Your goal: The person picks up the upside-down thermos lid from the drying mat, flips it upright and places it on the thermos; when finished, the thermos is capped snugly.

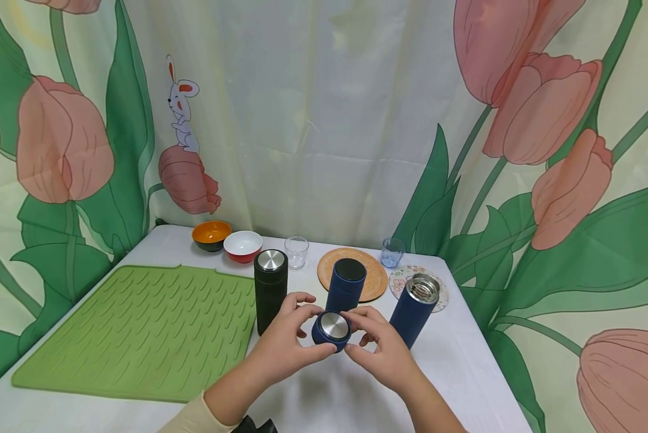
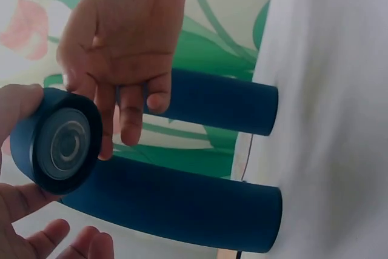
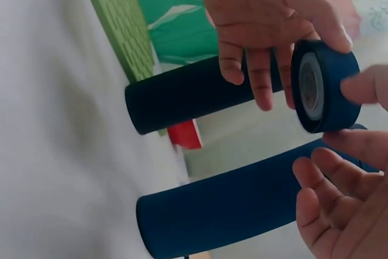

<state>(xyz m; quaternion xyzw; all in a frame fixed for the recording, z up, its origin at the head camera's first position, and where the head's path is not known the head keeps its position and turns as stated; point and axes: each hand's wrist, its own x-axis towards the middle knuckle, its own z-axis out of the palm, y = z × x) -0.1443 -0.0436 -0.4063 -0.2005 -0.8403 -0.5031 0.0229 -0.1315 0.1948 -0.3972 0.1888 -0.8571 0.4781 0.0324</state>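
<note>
Both hands hold a small blue thermos lid (image 1: 332, 332) with a silver top above the front of the table. My left hand (image 1: 287, 340) pinches it from the left between thumb and fingertips, and my right hand (image 1: 382, 349) does the same from the right. Its ringed underside (image 2: 68, 144) shows in the left wrist view. Just behind the lid stands a blue thermos (image 1: 345, 291) with a dark cap. To the right, a second blue thermos (image 1: 412, 316) is uncapped, its steel mouth showing. A black thermos (image 1: 270, 294) with a silver-topped lid stands beside my left hand.
A green ridged mat (image 1: 145, 337) covers the table's left side. Along the back are an orange-lined bowl (image 1: 211, 233), a red-and-white bowl (image 1: 243, 245), a clear glass (image 1: 297, 251), a round wooden board (image 1: 378, 279), a bluish glass (image 1: 392, 252) and a floral plate (image 1: 442, 294).
</note>
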